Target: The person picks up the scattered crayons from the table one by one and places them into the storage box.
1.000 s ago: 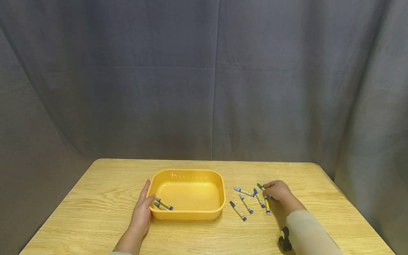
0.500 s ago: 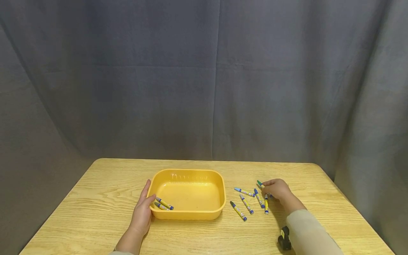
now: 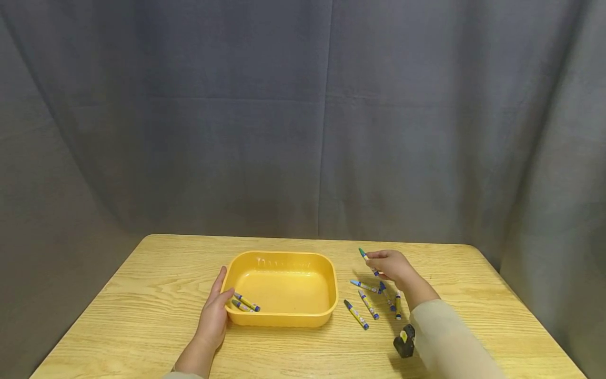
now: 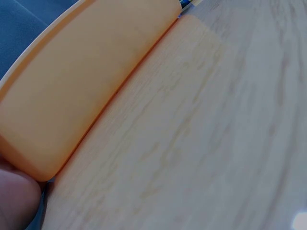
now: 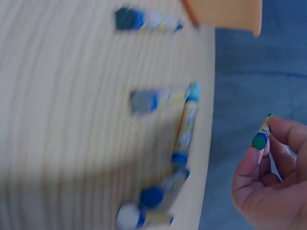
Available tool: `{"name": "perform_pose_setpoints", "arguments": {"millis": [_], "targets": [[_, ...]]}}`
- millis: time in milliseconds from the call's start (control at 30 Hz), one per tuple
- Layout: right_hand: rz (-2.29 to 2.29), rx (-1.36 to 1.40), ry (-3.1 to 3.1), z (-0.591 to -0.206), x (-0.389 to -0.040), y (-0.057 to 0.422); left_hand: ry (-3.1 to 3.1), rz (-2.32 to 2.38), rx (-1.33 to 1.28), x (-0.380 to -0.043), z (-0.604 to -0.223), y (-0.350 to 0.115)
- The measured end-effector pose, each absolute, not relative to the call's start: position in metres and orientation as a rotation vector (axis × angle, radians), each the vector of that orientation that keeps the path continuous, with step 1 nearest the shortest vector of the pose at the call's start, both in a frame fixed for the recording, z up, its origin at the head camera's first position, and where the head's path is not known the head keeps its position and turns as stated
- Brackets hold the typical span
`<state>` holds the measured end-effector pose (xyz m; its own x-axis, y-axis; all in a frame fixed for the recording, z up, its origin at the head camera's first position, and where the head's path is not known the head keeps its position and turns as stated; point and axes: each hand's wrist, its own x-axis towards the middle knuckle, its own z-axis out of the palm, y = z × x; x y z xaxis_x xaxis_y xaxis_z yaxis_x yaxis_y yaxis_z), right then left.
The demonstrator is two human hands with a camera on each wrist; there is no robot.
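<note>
My right hand [image 3: 393,267] pinches a green crayon [image 3: 363,255] between thumb and fingers, held above the table; the right wrist view shows the same green crayon [image 5: 260,140] at the fingertips. At the left end of a yellow plastic tray [image 3: 279,320], my left hand [image 3: 211,318] grips the rim, thumb over the edge and fingers along the outer wall. Two crayons [image 3: 248,302] lie inside the tray near that thumb. Below the right hand, several crayons are spread on the table, among them a light blue crayon [image 3: 365,286] and a dark green crayon [image 3: 356,315].
The wooden table [image 3: 293,352] has rounded far corners, and a grey curtain [image 3: 227,131] hangs behind it. A black wrist device [image 3: 405,341] sits by the right sleeve [image 3: 452,337]. A grey crayon [image 3: 368,305] lies between the tray and the blue crayon [image 3: 387,296].
My right hand has lifted the green crayon off the table and moved left and away from me with it. The left hand still holds the tray, which stays in place.
</note>
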<state>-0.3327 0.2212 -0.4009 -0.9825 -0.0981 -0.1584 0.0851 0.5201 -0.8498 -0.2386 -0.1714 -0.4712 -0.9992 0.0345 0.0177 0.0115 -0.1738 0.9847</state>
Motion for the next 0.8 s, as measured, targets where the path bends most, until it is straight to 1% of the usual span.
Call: {"name": "perform_pose_setpoints", "arguments": {"millis": [433, 800], "targets": [[-1.668, -0.099, 2.377, -0.389, -0.333, 0.166, 2.002, 2.394, 0.054, -0.238, -0.472, -0.170], [-1.706, -0.132, 2.319, -0.387, -0.331, 0.112, 2.006, 2.406, 0.047, -0.239, -0.471, -0.169]]}}
